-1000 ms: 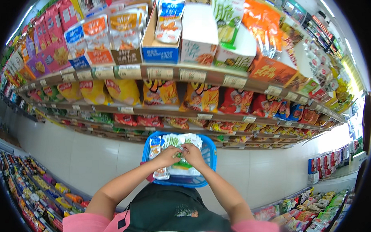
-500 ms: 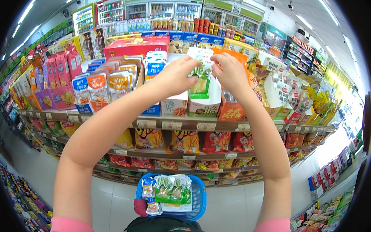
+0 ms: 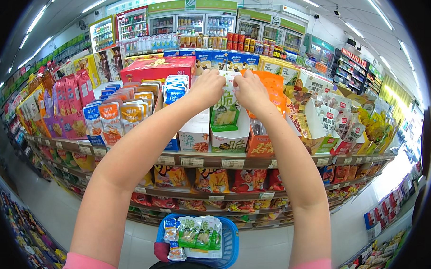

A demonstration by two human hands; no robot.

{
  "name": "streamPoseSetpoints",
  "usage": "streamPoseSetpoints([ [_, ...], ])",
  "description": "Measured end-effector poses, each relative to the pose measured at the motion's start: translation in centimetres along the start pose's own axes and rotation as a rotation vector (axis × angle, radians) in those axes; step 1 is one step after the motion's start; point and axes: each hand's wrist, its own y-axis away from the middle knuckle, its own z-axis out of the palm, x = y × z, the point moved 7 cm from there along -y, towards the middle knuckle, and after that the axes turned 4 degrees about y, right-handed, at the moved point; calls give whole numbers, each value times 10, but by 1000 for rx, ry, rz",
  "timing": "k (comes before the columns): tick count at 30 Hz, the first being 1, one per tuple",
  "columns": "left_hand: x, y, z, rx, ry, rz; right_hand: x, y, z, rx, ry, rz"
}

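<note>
A green and white snack packet (image 3: 225,113) hangs upright between my hands, in the white open-topped display box (image 3: 228,143) on the top shelf. My left hand (image 3: 209,88) is closed on the packet's upper left corner. Its upper right corner is pinched by my right hand (image 3: 251,90). How deep the packet's lower edge sits in the box cannot be made out. Orange packets (image 3: 272,89) stand just right of my right hand. Beside my left wrist are small blue and white packets (image 3: 175,88).
Below my arms is a blue basket (image 3: 231,230) holding green packets (image 3: 200,233) and small blue-white packets. Snack boxes and a large red box (image 3: 156,68) crowd the top shelf (image 3: 214,160). Bags of snacks (image 3: 211,179) fill the shelves underneath. Drink fridges line the back.
Both hands have shifted to the packet's top corners, with fingers now curled over them. The packet faces me more squarely. The whole view has tilted upward slightly.
</note>
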Motion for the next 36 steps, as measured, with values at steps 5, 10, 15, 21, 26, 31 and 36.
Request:
streamPoseSetpoints([
  [5, -6, 1, -34, 124, 233, -39, -3, 4, -26, 76, -283, 71],
  [10, 17, 3, -99, 206, 545, -56, 14, 26, -53, 9, -696, 260],
  [15, 29, 27, -138, 176, 998, -138, -17, 65, -87, -169, -1103, 360],
  [21, 44, 109, -153, 234, 1158, -234, -71, 124, -80, -187, -1269, 392],
  [26, 76, 228, -92, 228, 1368, -331, -96, 214, -25, -236, -1340, 559],
  [31, 105, 356, 9, -152, 1248, -630, -121, 324, 71, -310, -1586, 932],
  [36, 133, 450, 82, -213, 980, -549, -156, 464, 161, -492, -1615, 1586],
])
